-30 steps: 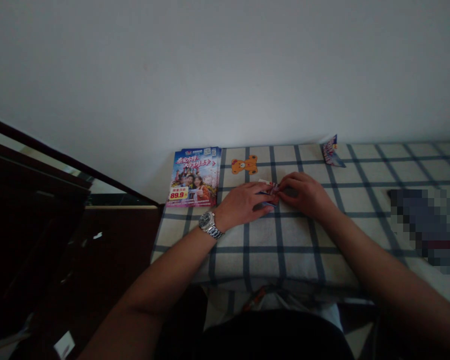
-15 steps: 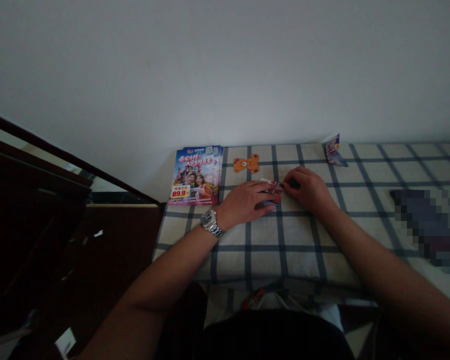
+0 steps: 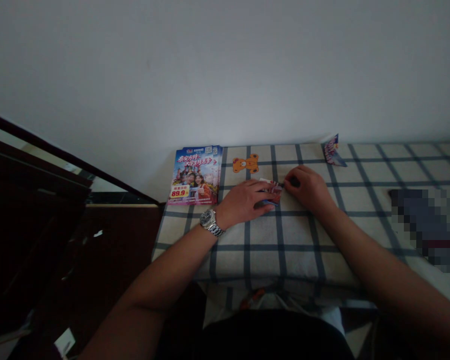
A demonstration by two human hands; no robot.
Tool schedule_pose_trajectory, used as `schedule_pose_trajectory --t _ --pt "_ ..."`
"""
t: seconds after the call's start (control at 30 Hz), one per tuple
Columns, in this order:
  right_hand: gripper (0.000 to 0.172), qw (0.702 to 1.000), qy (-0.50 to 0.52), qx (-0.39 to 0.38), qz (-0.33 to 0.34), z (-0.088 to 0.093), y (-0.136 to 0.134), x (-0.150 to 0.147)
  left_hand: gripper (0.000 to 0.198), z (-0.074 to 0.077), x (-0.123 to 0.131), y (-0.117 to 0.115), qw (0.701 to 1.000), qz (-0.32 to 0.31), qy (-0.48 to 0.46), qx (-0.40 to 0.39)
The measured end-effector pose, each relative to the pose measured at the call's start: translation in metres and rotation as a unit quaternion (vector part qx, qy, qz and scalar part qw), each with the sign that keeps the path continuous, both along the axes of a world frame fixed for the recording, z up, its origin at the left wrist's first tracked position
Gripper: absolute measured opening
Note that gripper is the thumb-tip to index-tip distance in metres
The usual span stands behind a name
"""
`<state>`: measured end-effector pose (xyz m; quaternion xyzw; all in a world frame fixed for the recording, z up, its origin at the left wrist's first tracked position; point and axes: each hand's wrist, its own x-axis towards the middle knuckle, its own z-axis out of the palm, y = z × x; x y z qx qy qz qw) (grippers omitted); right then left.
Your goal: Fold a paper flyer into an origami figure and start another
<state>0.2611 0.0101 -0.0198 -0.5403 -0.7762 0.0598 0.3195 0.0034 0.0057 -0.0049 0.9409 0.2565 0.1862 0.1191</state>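
Note:
My left hand (image 3: 243, 200), with a metal watch (image 3: 209, 220) on its wrist, lies with fingers stretched out over a small folded paper (image 3: 273, 194) and presses it to the checked cloth. Red, blue and white print shows on the paper beyond the fingers. At the paper's right edge, my right hand (image 3: 307, 185) has its fingers curled in a pinch. A dark spot shows inside the curl; whether it is shadow or a small object, I cannot tell.
A stack of printed flyers (image 3: 195, 175) lies at the left edge. An orange bear cutout (image 3: 245, 163) is behind my left hand. Near the wall stands a folded flyer piece (image 3: 333, 151). A blurred dark object (image 3: 423, 220) lies at the right on the checked cloth (image 3: 262, 260).
Both hands keep nearly the same place on the folded paper. My right fingers have shifted very slightly, and the whole view has moved a little.

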Motion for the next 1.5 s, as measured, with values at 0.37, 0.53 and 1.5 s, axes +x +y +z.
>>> schedule_pose_trajectory --t 0.37,0.53,1.5 --pt "0.009 1.000 0.017 0.000 0.018 -0.003 0.000 -0.001 0.034 0.003 0.001 -0.002 1.000 0.002 0.008 0.002" --pt "0.009 1.000 0.013 -0.002 0.025 0.001 -0.002 0.000 0.034 0.003 0.001 -0.002 1.000 0.004 0.005 0.003" --pt "0.042 0.986 -0.038 -0.038 0.159 0.004 -0.014 0.015 0.036 -0.001 0.003 -0.001 0.999 0.015 0.020 0.025"
